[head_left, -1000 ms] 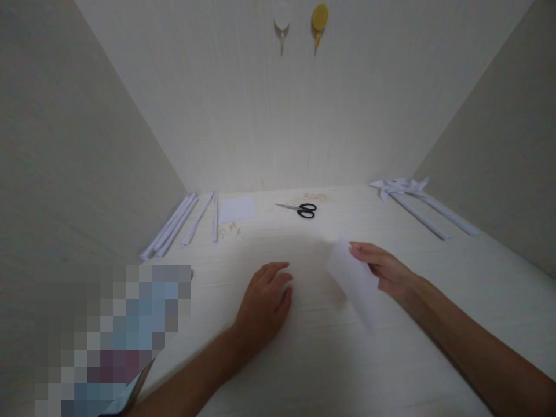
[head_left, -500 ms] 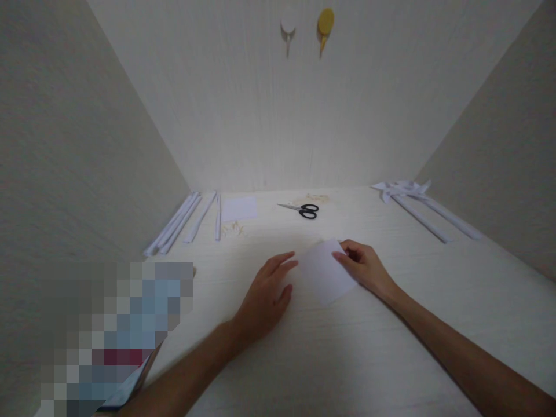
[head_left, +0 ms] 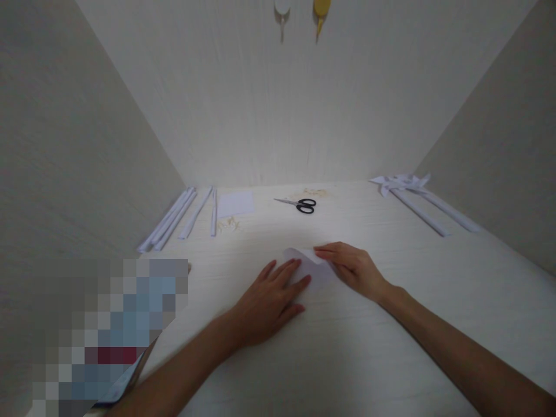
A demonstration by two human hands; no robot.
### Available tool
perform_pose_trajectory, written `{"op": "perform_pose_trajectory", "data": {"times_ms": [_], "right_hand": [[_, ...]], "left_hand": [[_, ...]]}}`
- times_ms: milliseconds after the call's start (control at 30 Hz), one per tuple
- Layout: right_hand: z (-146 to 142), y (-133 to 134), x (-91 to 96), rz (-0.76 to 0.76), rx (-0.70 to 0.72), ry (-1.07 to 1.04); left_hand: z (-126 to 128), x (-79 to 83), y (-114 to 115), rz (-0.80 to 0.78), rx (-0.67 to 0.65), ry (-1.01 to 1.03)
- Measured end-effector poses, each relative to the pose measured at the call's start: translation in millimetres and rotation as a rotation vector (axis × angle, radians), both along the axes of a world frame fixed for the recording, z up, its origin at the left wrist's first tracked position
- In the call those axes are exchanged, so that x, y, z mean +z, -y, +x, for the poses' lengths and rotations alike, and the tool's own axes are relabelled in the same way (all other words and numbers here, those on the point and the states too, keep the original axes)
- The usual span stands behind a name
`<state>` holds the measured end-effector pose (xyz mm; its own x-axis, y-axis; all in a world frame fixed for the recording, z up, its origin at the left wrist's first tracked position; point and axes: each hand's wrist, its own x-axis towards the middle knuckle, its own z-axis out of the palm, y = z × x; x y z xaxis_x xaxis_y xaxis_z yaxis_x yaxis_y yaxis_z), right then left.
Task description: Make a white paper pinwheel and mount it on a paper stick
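A white square sheet of paper [head_left: 318, 280] lies on the pale table in front of me, its far edge lifted and curling over. My right hand [head_left: 350, 266] pinches that raised edge between thumb and fingers. Fingers spread, my left hand [head_left: 273, 301] rests flat, its fingertips on the near left part of the paper. Both hands cover parts of the sheet. Beyond them lies a pair of scissors [head_left: 304, 205] with black handles, blades pointing left.
Rolled white paper tubes [head_left: 169, 220] lie at the far left, beside another white sheet [head_left: 236, 204] and small pale scraps [head_left: 229, 225]. Paper pinwheels [head_left: 402, 184] with stick handles are at the far right. A blurred-out object [head_left: 117, 347] sits by my left forearm. Walls enclose three sides.
My left hand has come down onto the paper with its fingers spread. My right hand has shifted left, lifting and bending the sheet's far edge over. The view has tilted slightly downward.
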<state>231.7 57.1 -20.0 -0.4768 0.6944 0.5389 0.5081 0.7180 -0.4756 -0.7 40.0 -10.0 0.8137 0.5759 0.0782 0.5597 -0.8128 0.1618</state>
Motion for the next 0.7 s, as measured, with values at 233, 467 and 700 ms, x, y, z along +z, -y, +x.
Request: {"op": "perform_pose_trajectory", "data": {"times_ms": [233, 467, 700], "right_hand": [[3, -3, -1.3, 0.167, 0.055, 0.263], [-2, 0, 1.9, 0.351, 0.059, 0.508], [-8, 4, 7.8, 0.471, 0.114, 0.577]], "left_hand": [[-8, -0.4, -6, 0.006, 0.022, -0.019], [-7, -1.4, -7, 0.015, 0.024, -0.037], [-6, 0.6, -5, -0.022, 0.05, -0.003]]}}
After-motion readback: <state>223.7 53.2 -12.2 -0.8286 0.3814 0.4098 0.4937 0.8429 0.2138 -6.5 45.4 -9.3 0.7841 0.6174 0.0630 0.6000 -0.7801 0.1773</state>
